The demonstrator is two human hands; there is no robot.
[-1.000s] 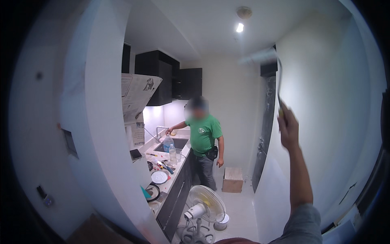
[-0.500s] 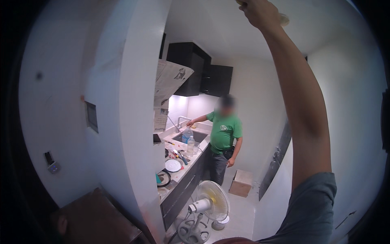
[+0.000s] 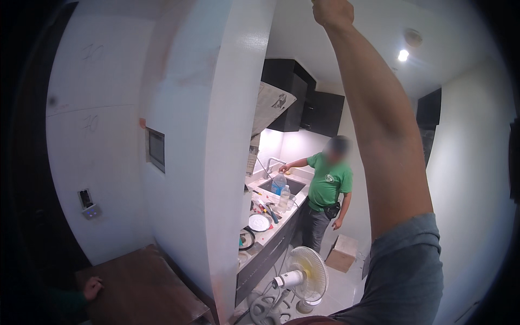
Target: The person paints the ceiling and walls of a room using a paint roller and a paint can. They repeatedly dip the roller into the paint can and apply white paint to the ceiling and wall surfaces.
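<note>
High at the upper edge, the right hand (image 3: 333, 12) reaches overhead, fingers cut off, so I cannot tell whether they pinch anything (the left hand is out of sight). Keeping that wrist steady and within eyesight should help. Left of it stands the white pillar (image 3: 238, 135); beyond are the fan (image 3: 309, 273) and cluttered table (image 3: 268, 238).
</note>
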